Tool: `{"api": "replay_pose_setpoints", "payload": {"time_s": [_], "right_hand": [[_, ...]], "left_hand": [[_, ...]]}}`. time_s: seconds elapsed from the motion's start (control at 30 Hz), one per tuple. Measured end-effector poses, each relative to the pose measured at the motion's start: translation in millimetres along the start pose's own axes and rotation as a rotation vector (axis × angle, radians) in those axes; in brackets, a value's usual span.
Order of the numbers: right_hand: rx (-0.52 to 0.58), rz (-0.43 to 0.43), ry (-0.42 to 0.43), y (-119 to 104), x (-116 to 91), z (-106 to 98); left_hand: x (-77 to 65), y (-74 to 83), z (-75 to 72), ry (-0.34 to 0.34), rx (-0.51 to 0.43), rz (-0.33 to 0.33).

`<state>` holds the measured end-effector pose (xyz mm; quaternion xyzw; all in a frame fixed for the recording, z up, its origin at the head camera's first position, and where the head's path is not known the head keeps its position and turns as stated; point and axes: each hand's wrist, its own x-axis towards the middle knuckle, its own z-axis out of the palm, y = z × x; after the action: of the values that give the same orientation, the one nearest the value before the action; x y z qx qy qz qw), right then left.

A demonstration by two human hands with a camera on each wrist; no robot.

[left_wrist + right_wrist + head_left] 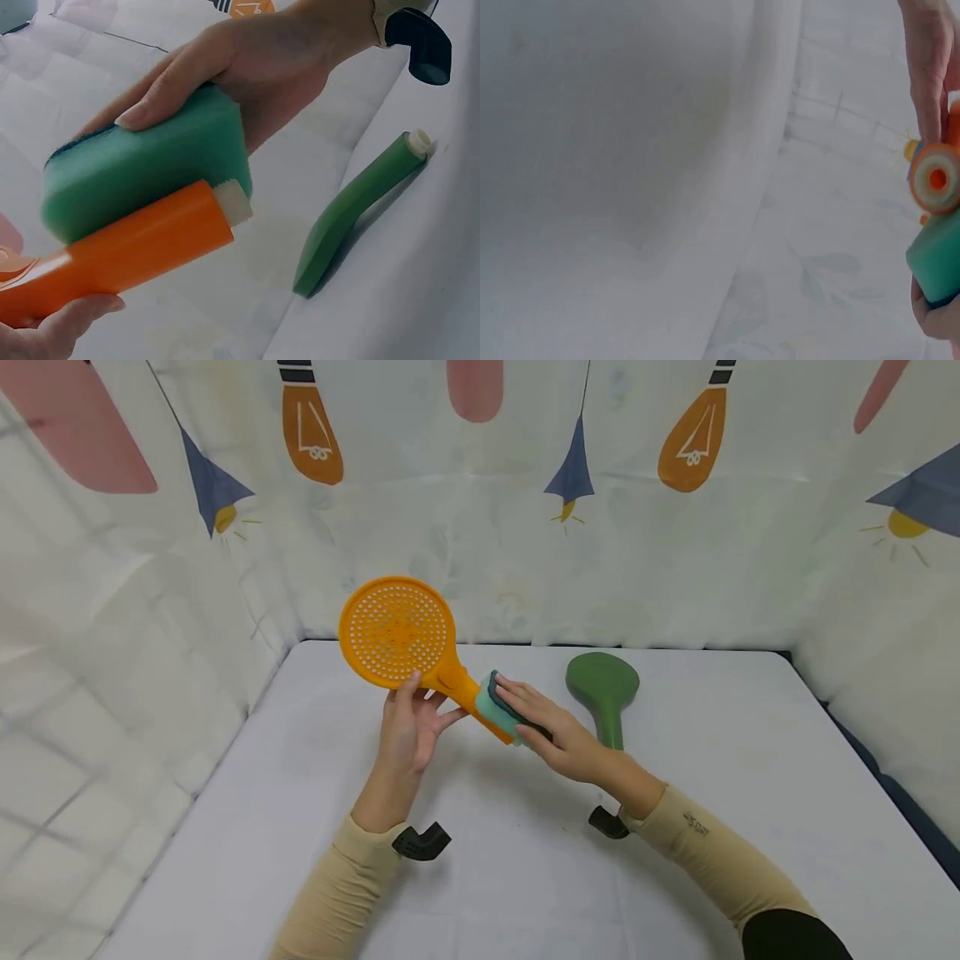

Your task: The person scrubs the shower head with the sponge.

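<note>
An orange shower head [397, 631] with a round perforated face is held up over the table, its face toward the head camera. My left hand [408, 727] holds it at the neck, with the thumb on the face's lower rim. In my right hand [558, 731] is a green sponge [150, 169] with a dark scouring layer. The sponge's soft green side lies along the orange handle [157, 244]. At that handle's end, a white threaded connector [234, 202] sticks out. Right fingers lie over the sponge's dark side.
A green shower head [602, 681] lies on the white table [712, 777] behind the right hand, its handle pointing toward me. White cloth walls [465, 535] printed with lamps and bulbs rise at the back and both sides.
</note>
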<state>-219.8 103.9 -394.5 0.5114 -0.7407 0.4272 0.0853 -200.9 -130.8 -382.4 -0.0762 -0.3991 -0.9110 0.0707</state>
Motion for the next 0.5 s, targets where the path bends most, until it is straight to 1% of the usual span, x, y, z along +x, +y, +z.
{"api": "replay_pose_setpoints", "payload": {"time_s": [0.13,0.2,0.3,0.4,0.5], "right_hand": [[-0.003,0.004,-0.013,-5.8,16.2,6.1],[0.005,0.003,0.019,-7.2,23.9,7.0],[0.057,0.012,0.074,-9.1,33.4,5.5],[0.098,0.027,0.081,-11.3,39.2,2.9],[0.1,0.04,0.046,-14.9,40.3,0.0]], "left_hand": [[-1.6,-0.9,-3.1,-0.04,0.019,-0.028],[-2.6,-2.1,-3.3,-0.073,0.02,-0.047],[-2.9,-2.6,-2.6,-0.117,0.035,-0.063],[-3.0,-0.4,-0.6,-0.103,0.049,-0.049],[-2.8,4.8,2.1,-0.062,0.06,-0.01]]}}
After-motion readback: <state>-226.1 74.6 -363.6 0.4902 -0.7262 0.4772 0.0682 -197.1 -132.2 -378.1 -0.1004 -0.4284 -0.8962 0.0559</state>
